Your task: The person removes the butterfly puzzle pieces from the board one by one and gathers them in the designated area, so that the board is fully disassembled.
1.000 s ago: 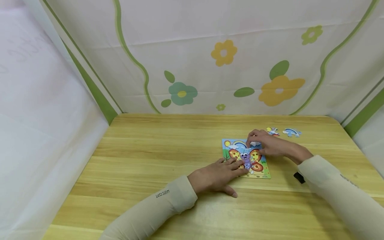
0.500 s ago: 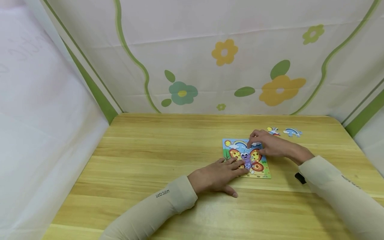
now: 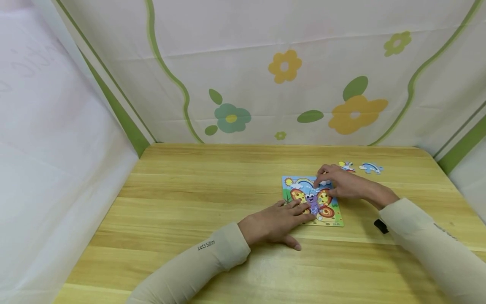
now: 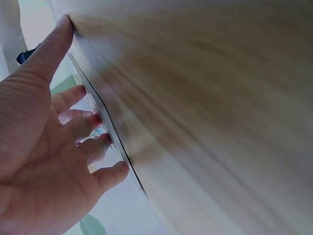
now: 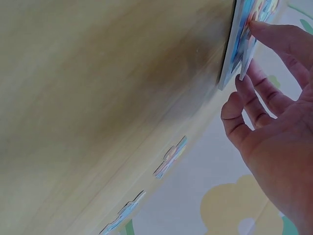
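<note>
A square butterfly jigsaw puzzle [image 3: 337, 217] lies on the wooden table, right of centre in the head view. My left hand [image 3: 275, 219] rests across its lower left part, fingers spread and fairly straight, thumb on the table. At the puzzle's upper right, my right hand [image 3: 347, 183] pinches a puzzle piece [image 5: 248, 61] between thumb and fingers. In the right wrist view that piece stands tilted, its lower edge lifted off the board. Fingers hide much of its picture in the head view. In the left wrist view, the left fingertips [image 4: 117, 171] touch the board near its edge.
Two loose pieces lie behind the right hand near the table's back edge: one with yellow and red [image 3: 346, 166], another with a rainbow [image 3: 371, 167]. A small black object [image 3: 381, 226] shows beside the right cuff. A flowered cloth [image 3: 243, 76] hangs behind the table.
Both hands stay almost in place. The piece under my right hand seems to lie slightly flatter, its cloud picture showing more. The view has shifted very slightly.
</note>
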`<state>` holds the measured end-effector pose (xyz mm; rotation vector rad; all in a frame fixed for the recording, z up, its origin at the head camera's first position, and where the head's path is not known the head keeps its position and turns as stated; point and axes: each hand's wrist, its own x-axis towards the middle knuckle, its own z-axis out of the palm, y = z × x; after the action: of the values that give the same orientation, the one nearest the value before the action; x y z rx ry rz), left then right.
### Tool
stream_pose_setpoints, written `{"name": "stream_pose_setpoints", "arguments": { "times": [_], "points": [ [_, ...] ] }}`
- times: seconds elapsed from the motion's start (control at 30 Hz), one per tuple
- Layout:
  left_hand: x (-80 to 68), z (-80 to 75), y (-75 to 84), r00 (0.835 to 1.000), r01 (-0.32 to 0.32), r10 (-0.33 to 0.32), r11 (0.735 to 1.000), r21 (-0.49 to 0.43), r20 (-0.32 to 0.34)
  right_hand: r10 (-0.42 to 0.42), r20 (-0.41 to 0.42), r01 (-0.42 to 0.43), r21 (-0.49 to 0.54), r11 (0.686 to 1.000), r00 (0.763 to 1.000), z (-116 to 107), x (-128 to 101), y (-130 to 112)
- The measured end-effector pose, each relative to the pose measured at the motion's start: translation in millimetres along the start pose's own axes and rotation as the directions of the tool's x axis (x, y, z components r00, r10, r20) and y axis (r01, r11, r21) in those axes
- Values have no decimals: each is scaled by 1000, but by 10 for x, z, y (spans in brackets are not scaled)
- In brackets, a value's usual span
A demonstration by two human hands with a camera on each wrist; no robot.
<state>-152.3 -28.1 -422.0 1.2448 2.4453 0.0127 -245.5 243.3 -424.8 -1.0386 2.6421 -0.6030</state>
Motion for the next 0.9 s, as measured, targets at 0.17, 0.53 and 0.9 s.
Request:
{"name": "stream_pose_setpoints", "arguments": {
  "times": [0.17,0.53,0.9],
  "points": [
    [2,-11,0,1000,0,0,1000,0,0,-7,-7,7,-13,1000,1000,-15,-14,8],
    [5,-11,-9,1000,0,0,1000,11,-5,14,-17,-14,-25,1000,1000,-33,-10,18],
    [-16,-1,4,1000,1,-1,1000,-4,-2,55,-30,-55,0,999,998,-2,-18,14]
  ]
}}
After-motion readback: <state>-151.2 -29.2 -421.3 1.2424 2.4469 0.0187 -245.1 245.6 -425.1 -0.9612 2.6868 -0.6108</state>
